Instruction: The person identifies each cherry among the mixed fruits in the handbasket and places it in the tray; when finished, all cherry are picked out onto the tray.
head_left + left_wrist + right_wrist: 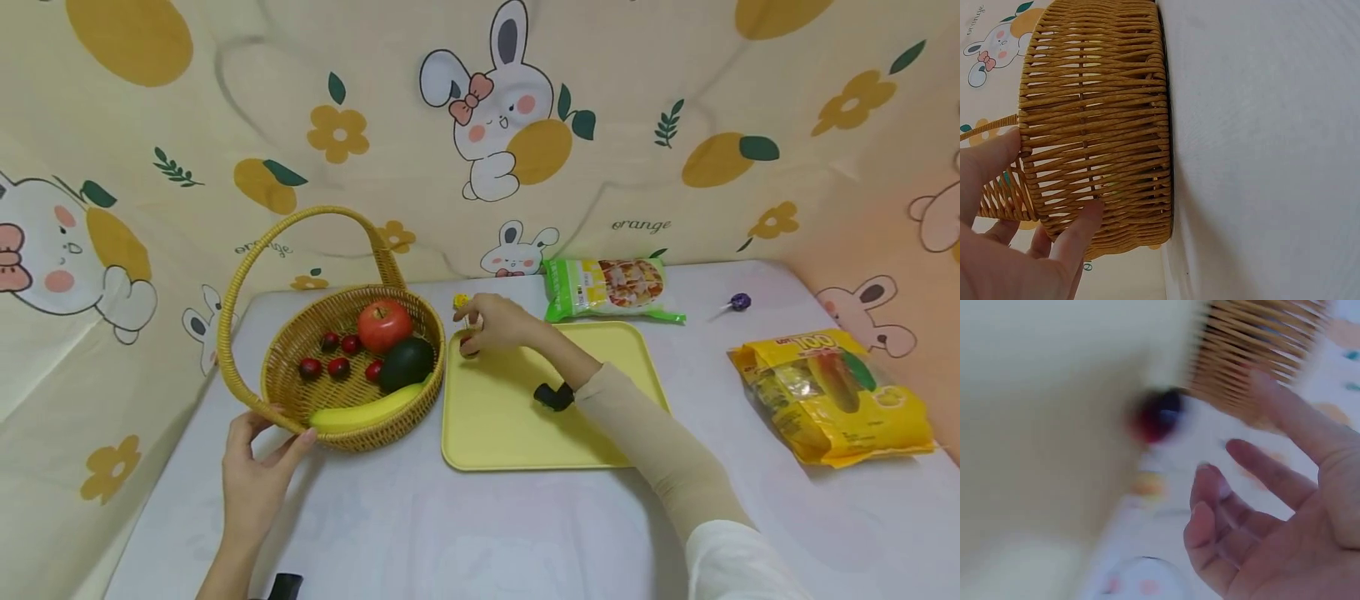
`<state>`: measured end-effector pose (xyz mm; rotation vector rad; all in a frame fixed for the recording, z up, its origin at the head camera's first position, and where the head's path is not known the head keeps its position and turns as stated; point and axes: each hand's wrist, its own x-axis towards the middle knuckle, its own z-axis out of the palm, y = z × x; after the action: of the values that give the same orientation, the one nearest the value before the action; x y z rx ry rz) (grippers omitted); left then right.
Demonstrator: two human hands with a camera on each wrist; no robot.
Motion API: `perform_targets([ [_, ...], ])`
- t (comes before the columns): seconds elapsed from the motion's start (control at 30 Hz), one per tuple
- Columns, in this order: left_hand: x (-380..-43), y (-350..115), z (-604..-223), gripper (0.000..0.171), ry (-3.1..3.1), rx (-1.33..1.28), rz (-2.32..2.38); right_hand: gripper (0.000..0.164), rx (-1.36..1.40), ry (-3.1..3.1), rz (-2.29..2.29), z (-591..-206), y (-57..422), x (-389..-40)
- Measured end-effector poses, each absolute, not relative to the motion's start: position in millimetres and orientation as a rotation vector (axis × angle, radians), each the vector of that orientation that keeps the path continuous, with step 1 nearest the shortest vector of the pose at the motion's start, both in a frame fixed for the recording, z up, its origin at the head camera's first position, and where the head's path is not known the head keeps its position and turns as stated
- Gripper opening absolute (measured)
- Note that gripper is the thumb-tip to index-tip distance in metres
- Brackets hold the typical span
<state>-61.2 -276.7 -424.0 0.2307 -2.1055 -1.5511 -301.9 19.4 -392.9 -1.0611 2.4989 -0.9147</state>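
Note:
In the head view my left hand [258,467] grips the wicker basket [352,439] where its tall handle meets the near rim. The left wrist view shows the thumb at the rim and a finger against the woven wall. The basket holds a red apple [385,325], a dark green avocado [407,364], a banana [367,412] and several cherries [339,367]. Over the far left corner of the yellow tray [510,433] is my right hand [498,323], fingers loosely bent. A dark red cherry [1159,415] lies on the tray, apart from those fingers in the right wrist view.
A yellow lollipop [461,299] lies behind the tray, beyond my right hand. Behind the tray is a green snack bag [611,287]. To the right are a purple lollipop [740,302] and a large yellow bag [840,400]. A patterned cloth backs the table.

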Motion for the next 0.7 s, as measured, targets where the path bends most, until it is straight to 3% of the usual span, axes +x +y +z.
perform_targets([
  [0.13, -61.2, -276.3, -424.2, 0.047, -2.101, 0.226, -1.558, 0.043, -1.186, 2.517, -1.043, -351.8, 2.3, -299.9],
  [0.33, -62.3, -278.2, -425.8, 0.047, -2.096, 0.205, -1.558, 0.035, -1.405, 2.260, -1.061, -309.8, -71.9, -286.8],
  [0.53, -63.7, -280.4, -426.1, 0.048, -2.100, 0.196, -1.554, 0.035, -1.365, 1.999, -0.961, -319.7, -148.0, -278.8],
  [0.7, -62.7, -279.8, -425.5, 0.045, -2.094, 0.182, -1.565, 0.037, -1.209, 1.975, -0.866, -343.2, -184.7, -274.8],
])
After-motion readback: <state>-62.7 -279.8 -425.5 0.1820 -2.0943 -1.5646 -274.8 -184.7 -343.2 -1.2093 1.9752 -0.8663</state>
